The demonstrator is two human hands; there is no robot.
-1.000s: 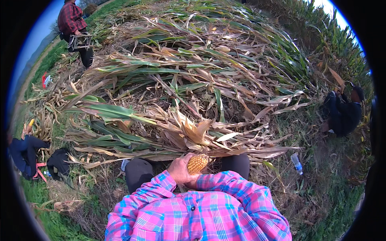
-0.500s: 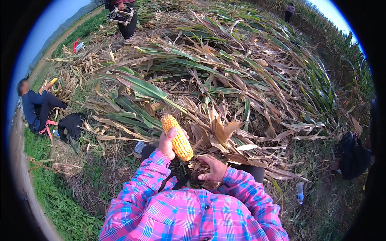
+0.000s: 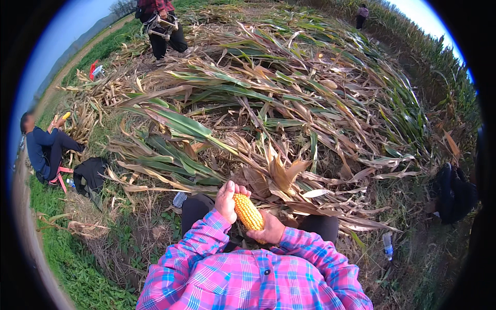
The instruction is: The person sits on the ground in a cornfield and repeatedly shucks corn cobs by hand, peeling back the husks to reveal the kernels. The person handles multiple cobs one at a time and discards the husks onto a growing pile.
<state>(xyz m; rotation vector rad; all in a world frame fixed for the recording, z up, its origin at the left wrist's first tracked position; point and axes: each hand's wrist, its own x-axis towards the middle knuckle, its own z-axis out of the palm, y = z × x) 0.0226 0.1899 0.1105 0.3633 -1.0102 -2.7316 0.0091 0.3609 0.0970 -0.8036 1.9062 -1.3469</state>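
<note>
A husked yellow corn cob (image 3: 248, 211) is held slantwise over my lap, its kernels bare. My left hand (image 3: 226, 201) closes round its upper end, covering the tip. Lower down, my right hand (image 3: 270, 228) grips the opposite end, thumb lying across the kernels. Just beyond my hands lie cut corn stalks (image 3: 217, 142) with green and dry leaves. A tan opened husk (image 3: 281, 175) stands up from them, touched by neither hand.
At the left a person (image 3: 44, 144) sits holding another cob, beside a dark jacket (image 3: 90, 175). Farther off, a person (image 3: 163, 28) carries a folding frame. Plastic bottles (image 3: 387, 246) (image 3: 179, 199) lie on either side of me. A dark bag (image 3: 454, 194) rests at the right.
My right hand, open and apart from the cob before, now grips its lower end. The left hand has shifted right and lower, now covering the cob's tip. The far person has stepped right.
</note>
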